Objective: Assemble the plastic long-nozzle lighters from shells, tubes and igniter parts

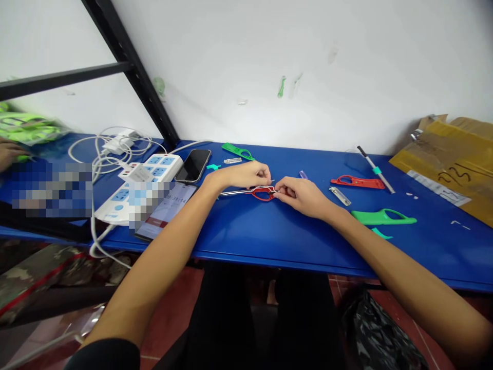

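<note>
Between my hands on the blue table lies a red lighter casing half (263, 195) with a finger loop. A metal tube (235, 192) extends from it to the left, and a thin white wire (265, 187) runs along its top. My left hand (252, 174) is closed above the casing, fingertips pinched around something too small to name. At the casing's right end, my right hand (300, 195) is closed in a pinch on it; its fingers partly hide that end. Just behind my right hand lies a small purple piece (303, 175).
Rightward lie a red casing half (362, 182), a clear lighter tank (340, 196), a green casing (385, 217), a metal tube with black tip (375, 168) and a cardboard box (442, 159). Leftward are phones (193, 165), a power strip (111, 205) and another person's hand (8, 154).
</note>
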`<action>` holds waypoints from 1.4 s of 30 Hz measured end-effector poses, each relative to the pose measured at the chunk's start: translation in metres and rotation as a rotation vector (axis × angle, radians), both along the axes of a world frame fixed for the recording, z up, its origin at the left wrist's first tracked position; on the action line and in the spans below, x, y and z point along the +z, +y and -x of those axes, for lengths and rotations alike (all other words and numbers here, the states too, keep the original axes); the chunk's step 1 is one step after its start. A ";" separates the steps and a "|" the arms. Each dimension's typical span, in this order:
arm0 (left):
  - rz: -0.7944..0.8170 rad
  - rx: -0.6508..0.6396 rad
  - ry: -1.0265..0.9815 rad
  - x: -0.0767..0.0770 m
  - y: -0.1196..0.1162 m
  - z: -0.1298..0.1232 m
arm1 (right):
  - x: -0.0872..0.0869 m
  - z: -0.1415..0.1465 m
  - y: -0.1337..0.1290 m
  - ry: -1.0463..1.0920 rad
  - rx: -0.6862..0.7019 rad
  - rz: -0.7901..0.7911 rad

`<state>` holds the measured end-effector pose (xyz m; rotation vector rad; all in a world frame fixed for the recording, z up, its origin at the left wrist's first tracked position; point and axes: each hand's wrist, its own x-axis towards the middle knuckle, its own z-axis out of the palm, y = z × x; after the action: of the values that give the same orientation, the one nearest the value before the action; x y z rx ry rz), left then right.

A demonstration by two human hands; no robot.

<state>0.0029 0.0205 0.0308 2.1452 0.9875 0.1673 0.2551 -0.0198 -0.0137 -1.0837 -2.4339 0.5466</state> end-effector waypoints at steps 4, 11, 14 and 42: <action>-0.008 0.045 0.039 -0.001 -0.002 0.001 | 0.001 0.000 -0.001 -0.005 0.011 -0.008; -0.033 0.070 0.135 0.005 -0.010 -0.003 | 0.008 -0.006 -0.002 -0.023 0.045 -0.007; -0.023 0.068 0.119 0.002 -0.009 -0.003 | 0.011 -0.007 -0.002 -0.024 0.073 -0.003; -0.039 0.028 0.207 0.004 -0.013 -0.007 | 0.009 -0.013 0.001 0.111 0.100 0.114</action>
<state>0.0094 0.0073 0.0345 2.2176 1.1401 -0.0227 0.2677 -0.0184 -0.0047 -0.9531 -2.3942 0.7659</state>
